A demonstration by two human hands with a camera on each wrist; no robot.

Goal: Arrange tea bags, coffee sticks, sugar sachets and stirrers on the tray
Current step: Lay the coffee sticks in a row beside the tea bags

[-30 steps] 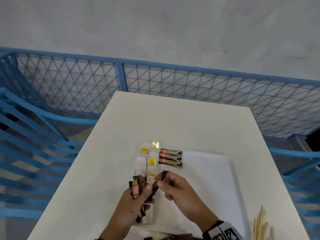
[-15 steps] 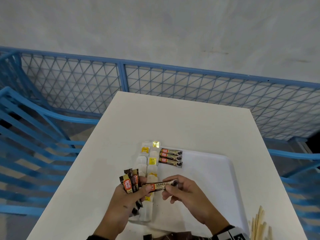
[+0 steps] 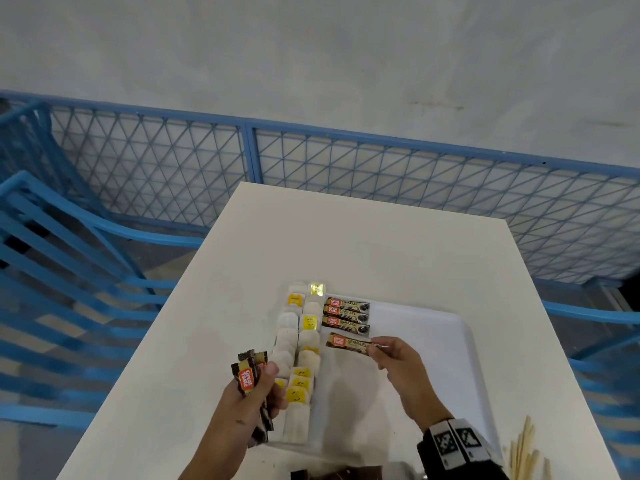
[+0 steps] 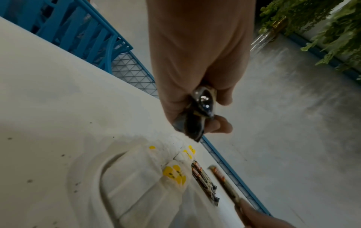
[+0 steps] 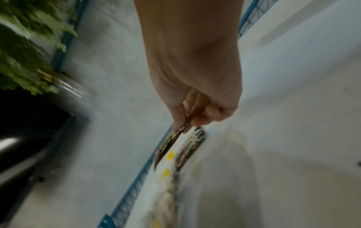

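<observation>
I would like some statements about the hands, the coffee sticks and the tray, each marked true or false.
1. The right hand pinches one brown coffee stick by its end. True.
2. Five coffee sticks already lie in a row on the white plastic tray. False: three coffee sticks lie there.
3. The left hand grips a bundle of coffee sticks. True.
4. The white tea bags with yellow tags lie along the tray's right edge. False: they line its left edge.
5. The wooden stirrers lie on the tray. False: they are beside it, at the right.
</observation>
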